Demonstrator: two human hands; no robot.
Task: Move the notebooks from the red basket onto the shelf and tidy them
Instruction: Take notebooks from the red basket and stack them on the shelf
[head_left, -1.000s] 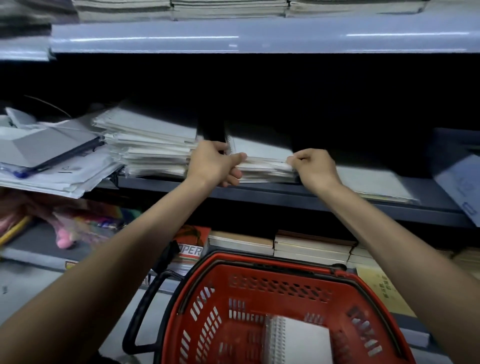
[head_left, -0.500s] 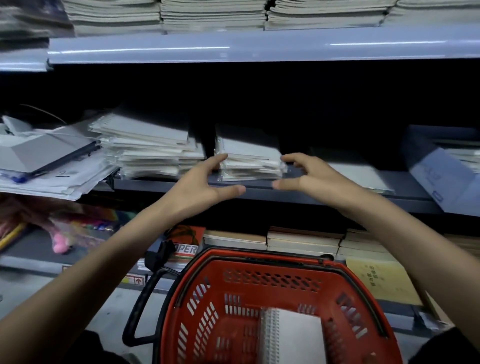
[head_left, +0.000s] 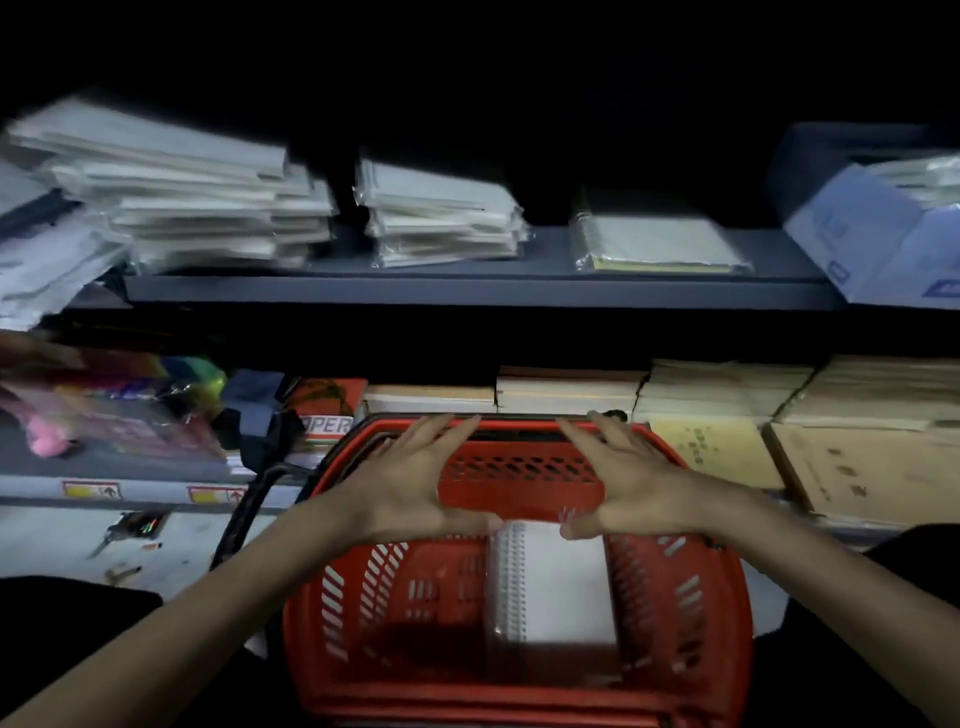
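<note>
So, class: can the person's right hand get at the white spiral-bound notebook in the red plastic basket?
Probably yes: the open right hand hovers above the white spiral-bound notebook in the open-topped red plastic basket, with nothing between.

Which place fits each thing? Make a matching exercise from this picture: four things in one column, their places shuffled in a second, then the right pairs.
Things:
1. spiral notebook
2. left hand
3. blue box
4. wrapped notebook stack

Places:
A. right end of the shelf
B. middle of the shelf
C. inside the red basket
D. open above the basket

Pairs: 1-C, 2-D, 3-A, 4-B
</note>
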